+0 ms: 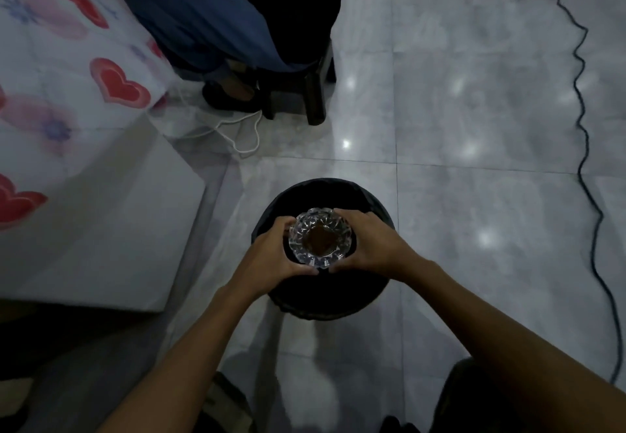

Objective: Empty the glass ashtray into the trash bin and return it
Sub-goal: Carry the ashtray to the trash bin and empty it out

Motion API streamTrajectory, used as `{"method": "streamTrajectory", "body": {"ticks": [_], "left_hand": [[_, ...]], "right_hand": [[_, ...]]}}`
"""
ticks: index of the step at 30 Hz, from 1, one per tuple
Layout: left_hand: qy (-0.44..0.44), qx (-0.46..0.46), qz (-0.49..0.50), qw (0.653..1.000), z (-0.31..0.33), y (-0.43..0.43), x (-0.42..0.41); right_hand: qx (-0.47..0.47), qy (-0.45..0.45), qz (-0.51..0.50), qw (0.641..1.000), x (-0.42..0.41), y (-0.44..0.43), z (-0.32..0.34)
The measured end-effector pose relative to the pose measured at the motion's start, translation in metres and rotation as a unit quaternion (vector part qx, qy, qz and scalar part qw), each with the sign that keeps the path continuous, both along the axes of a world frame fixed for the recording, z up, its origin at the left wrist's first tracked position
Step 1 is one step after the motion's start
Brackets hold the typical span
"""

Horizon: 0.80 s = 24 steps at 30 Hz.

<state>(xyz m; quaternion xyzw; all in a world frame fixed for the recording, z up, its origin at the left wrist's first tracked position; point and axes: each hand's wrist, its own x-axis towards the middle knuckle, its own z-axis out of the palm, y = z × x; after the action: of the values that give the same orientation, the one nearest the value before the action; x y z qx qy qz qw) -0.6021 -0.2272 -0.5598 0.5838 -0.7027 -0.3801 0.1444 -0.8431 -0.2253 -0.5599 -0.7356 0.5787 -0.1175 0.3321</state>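
Observation:
A round cut-glass ashtray is held level, its opening facing up, with dark brown residue in its bowl. My left hand grips its left side and my right hand grips its right side. The ashtray hangs directly above the open mouth of a round black trash bin that stands on the tiled floor. My hands and the ashtray hide most of the bin's inside.
A table with a white cloth printed with red hearts stands at the left. A seated person's legs and a dark stool are behind the bin. A white cord and a black cable lie on the glossy grey floor.

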Motion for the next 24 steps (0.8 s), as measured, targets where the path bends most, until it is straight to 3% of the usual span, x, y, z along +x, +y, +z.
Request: {"method": "streamTrajectory", "body": {"ticks": [7, 15, 20, 24], "left_hand": [[0.001, -0.040, -0.016, 0.999, -0.028, -0.011, 0.007], [-0.010, 0.005, -0.024, 1.000, -0.013, 0.000, 0.014], [0.038, 0.082, 0.013, 0.996, -0.002, -0.002, 0.017], [0.010, 0.051, 0.056, 0.997, 0.003, -0.005, -0.005]], "right_hand": [[-0.044, -0.026, -0.010, 0.999, -0.001, 0.000, -0.023], [0.029, -0.082, -0.040, 0.995, -0.007, 0.013, -0.010], [0.080, -0.117, -0.067, 0.988, -0.007, 0.003, -0.001], [0.071, -0.132, -0.123, 0.981, 0.001, 0.000, -0.007]]}}
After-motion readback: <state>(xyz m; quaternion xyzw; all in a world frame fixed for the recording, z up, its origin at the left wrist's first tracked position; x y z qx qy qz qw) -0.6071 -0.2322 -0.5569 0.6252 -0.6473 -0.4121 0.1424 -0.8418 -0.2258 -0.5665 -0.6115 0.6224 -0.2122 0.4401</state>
